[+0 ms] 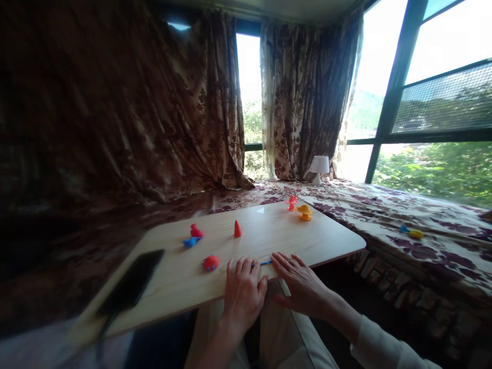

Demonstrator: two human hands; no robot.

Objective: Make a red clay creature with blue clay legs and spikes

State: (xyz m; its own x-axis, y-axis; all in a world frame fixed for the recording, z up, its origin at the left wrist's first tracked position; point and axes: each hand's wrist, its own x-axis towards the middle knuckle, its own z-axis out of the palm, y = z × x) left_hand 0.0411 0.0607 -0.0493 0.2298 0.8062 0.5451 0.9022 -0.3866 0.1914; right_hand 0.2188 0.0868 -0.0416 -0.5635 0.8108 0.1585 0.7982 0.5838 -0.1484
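Observation:
A thin blue strand [266, 263], apparently modelling clay, lies along the near edge of the table. My left hand [243, 284] rests palm down over its left end, fingers slightly bent on the tabletop. Flat at the strand's right end is my right hand [295, 279], fingers stretched out. Left of my hands sits a red dome with blue bits [211, 263]. A red cone [237, 229] stands upright farther back. Whatever part of the strand is under my left fingers is hidden.
The pale wooden table [184, 292] carries a black phone-like slab [132, 279] with a cable, a blue piece [191, 242], a crimson piece [196, 230], a pink figure [291, 202] and a yellow figure [305, 212]. Beyond stand a white lamp [320, 165] and blue-yellow pieces [415, 233].

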